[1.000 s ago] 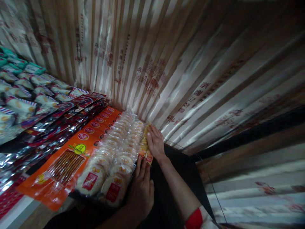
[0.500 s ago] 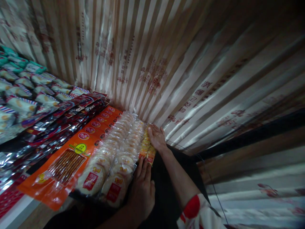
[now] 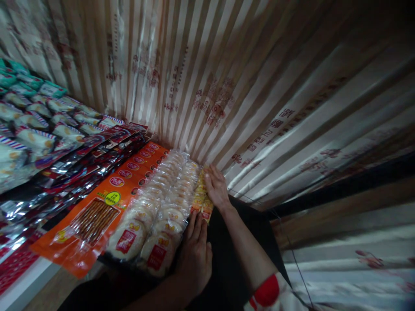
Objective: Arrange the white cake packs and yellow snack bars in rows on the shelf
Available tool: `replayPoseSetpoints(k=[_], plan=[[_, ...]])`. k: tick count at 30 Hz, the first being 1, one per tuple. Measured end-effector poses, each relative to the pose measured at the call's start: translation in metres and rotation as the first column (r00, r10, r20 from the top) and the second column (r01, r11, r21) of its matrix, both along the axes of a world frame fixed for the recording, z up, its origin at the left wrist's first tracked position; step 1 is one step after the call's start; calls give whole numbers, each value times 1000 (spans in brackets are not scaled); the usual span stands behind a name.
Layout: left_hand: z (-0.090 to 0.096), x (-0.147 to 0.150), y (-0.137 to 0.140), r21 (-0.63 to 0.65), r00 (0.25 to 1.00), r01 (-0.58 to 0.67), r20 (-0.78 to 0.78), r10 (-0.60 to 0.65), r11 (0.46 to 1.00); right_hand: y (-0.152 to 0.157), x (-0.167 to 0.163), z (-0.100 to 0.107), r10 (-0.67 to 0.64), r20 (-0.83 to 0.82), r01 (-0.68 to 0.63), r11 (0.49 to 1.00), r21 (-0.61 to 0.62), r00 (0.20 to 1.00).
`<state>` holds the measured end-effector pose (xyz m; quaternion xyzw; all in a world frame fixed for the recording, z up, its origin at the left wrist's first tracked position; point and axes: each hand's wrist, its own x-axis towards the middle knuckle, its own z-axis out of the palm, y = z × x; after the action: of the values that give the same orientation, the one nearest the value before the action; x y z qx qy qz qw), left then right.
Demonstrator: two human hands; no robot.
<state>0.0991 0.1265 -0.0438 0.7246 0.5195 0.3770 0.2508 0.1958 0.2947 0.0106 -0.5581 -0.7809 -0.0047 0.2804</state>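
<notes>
At ten o'clock from the view's middle lie teal packets [image 3: 52, 89], with white striped packets [image 3: 36, 137] near nine. Next come dark shiny packs [image 3: 87, 160], then an orange packet [image 3: 125, 188] toward eight, brown sticks [image 3: 94, 221] in its window. Two rows of round crackers [image 3: 160, 251] in clear wrap run beside it. At six, the left hand [image 3: 196, 254] shows its back, fingers stretched, thumb apart, tips at the near edge of the yellow packets [image 3: 200, 198], just right of the crackers. Toward five, the right hand [image 3: 218, 190] lies along those packets' right side, fingers extended, thumb loosely parted. A black surface [image 3: 235, 259] stretches right of both, and a pleated curtain [image 3: 285, 82] hangs at two.
</notes>
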Motion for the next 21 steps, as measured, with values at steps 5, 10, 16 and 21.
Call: replayPoseSetpoints(k=[5,10,16,21], plan=[[1,-1,0,-1,1000,1,6,-1,1000,-33,1,4,32,-43,-26,991,132,999],[2,-2,0,20,1000,20,2,-20,1000,-72,9,-10,-144,-225,177,976,131,964],[3,-3,0,80,1000,21,-11,-21,997,-131,16,-30,-242,-317,225,970,-90,917],[0,-3,-1,160,999,10,-32,-5,987,-193,15,-44,-266,-402,234,964,-127,876]])
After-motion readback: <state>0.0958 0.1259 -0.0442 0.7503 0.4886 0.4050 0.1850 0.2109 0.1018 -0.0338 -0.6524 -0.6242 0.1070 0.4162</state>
